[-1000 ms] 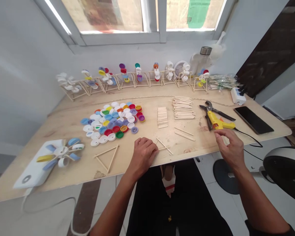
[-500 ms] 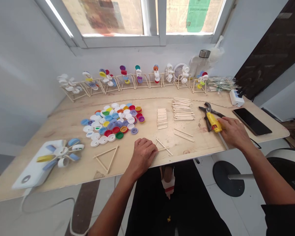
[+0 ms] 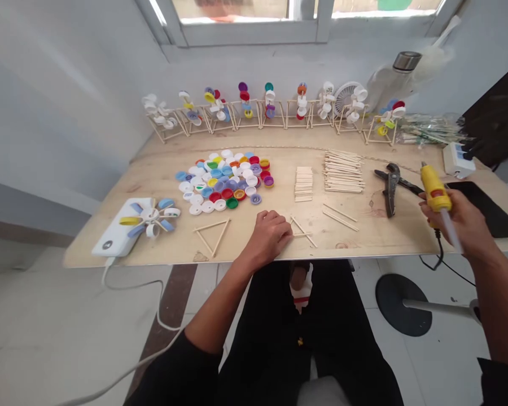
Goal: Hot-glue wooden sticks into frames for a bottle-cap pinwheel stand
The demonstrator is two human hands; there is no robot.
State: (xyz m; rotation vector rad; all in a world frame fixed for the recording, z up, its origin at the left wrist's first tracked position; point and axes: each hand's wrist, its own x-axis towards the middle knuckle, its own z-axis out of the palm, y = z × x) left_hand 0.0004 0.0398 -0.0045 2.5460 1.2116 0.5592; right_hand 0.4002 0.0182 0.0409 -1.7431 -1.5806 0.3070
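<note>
My right hand [image 3: 465, 223] is wrapped round a yellow hot glue gun [image 3: 435, 189], raised at the table's right side with its nozzle pointing up and away. A translucent glue stick [image 3: 451, 232] pokes out of its back. My left hand [image 3: 271, 234] rests at the front edge, fingers curled down over the end of a thin wooden stick [image 3: 301, 234]; the fingertips are partly hidden. That stick crosses another wooden stick [image 3: 305, 234]. Left of this hand lies a triangle of sticks [image 3: 214, 237]. Two loose sticks [image 3: 341, 219] lie to its right.
Bottle caps [image 3: 226, 183] lie spread at centre left. Behind the loose sticks are a short-stick pile [image 3: 303, 185] and a longer-stick pile [image 3: 344, 172]. Pliers [image 3: 392, 189], a phone [image 3: 491, 208], a white power bank [image 3: 121, 231] carrying a cap wheel [image 3: 151, 216], and stick stands [image 3: 245, 113] surround them.
My right hand has lifted the glue gun off the pliers and moved it right, turning its nozzle upward. My left hand stays by the crossed sticks. The view has shifted.
</note>
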